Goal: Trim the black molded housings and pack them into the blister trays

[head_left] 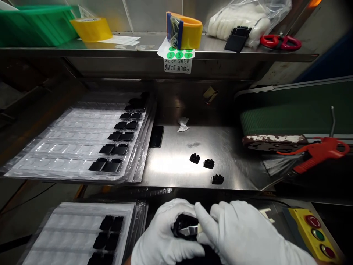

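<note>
My left hand [168, 232], in a white glove, is wrapped round a hollow black plastic part [179, 222] near the bottom middle. My gloved right hand [237, 232] pinches a small knife [189, 230] with a flat metal blade and a cream-coloured handle, mostly covered by the fingers. The blade lies at the opening of the black part; whether it touches is unclear. Beyond my hands, three small black plastic pieces [209, 163] with knobbed tops rest on the steel table [165, 165].
Stacked clear trays [68, 136] with black parts stand left, and another tray [68, 228] sits lower left. Right are a green conveyor [298, 110], red air gun [320, 152] and yellow button box [317, 233]. A shelf [132, 51] above holds tape [92, 29] and scissors [280, 41].
</note>
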A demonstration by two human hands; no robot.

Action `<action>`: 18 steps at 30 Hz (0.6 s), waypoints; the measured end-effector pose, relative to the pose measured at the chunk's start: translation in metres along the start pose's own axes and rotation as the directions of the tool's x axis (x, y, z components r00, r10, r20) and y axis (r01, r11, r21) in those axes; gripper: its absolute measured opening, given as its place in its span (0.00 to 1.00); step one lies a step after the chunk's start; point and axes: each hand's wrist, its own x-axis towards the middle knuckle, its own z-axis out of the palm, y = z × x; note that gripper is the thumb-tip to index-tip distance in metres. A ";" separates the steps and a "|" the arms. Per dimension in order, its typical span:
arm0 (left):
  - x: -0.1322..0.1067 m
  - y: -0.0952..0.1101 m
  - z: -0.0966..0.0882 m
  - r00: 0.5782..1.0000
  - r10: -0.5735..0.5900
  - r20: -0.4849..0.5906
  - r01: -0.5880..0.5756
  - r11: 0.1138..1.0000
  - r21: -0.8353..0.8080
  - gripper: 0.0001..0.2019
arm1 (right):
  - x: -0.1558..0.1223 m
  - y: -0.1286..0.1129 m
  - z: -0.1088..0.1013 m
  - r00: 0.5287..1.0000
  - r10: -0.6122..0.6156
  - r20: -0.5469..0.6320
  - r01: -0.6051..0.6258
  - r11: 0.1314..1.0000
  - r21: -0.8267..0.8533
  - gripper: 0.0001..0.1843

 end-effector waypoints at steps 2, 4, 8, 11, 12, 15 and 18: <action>0.000 -0.005 0.002 0.994 0.091 -0.057 -0.089 0.996 0.031 0.18 | 0.004 -0.001 0.001 0.999 0.032 0.038 -0.034 0.998 0.046 0.22; 0.000 -0.010 0.004 0.981 0.167 -0.102 -0.162 0.985 0.054 0.18 | 0.008 -0.001 0.000 0.988 0.049 0.145 -0.064 0.993 0.102 0.20; -0.001 -0.020 0.005 0.972 0.166 -0.169 -0.150 0.983 0.101 0.19 | 0.019 0.002 -0.003 0.929 0.038 0.368 -0.096 0.985 0.142 0.21; 0.000 -0.024 0.004 0.981 0.113 -0.159 -0.103 0.992 0.068 0.17 | 0.025 0.008 -0.009 0.890 0.022 0.455 -0.112 0.979 0.172 0.20; 0.000 -0.024 0.005 0.980 0.121 -0.156 -0.112 0.992 0.066 0.17 | 0.026 0.012 -0.013 0.882 0.015 0.471 -0.134 0.966 0.220 0.17; 0.000 -0.027 0.006 0.980 0.137 -0.142 -0.135 0.991 0.018 0.18 | 0.019 0.031 -0.014 0.884 -0.029 0.467 -0.276 0.773 0.571 0.12; -0.001 -0.041 0.007 0.982 -0.103 -0.159 0.077 0.984 -0.162 0.17 | -0.003 0.056 0.025 0.889 -0.020 0.457 -0.431 0.297 0.852 0.17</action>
